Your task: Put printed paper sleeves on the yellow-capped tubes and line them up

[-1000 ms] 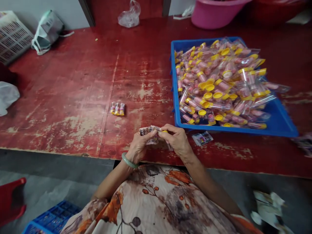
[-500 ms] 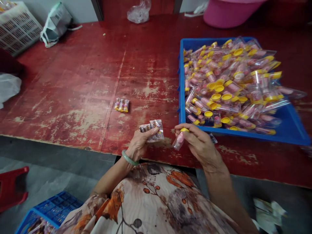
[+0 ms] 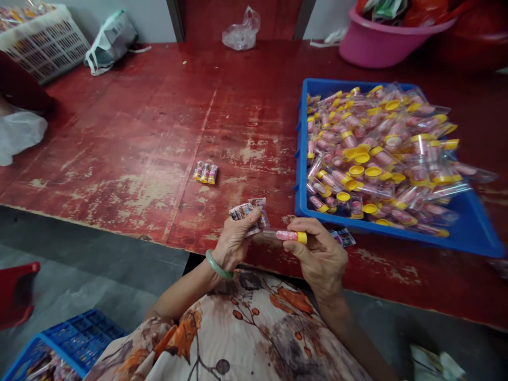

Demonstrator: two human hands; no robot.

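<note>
My left hand pinches some small printed plastic packets between thumb and fingers. Between the thumb and fingers of my right hand is a clear plastic tube with a yellow cap and pink content. It lies level, its clear end pointing at the packets and close to my left fingers; I cannot tell whether they touch. Three small wrapped tubes lie side by side on the red table. A blue tray at the right is heaped with similar yellow-capped tubes.
A loose printed packet lies by the tray's front edge. Toward the back are a clear plastic bag, a pink basin, a white basket and a white bag. A blue crate stands below, left.
My right hand has turned the tube from tilted downward to level and brought it nearer the left hand's packets. The camera view has shifted slightly.
</note>
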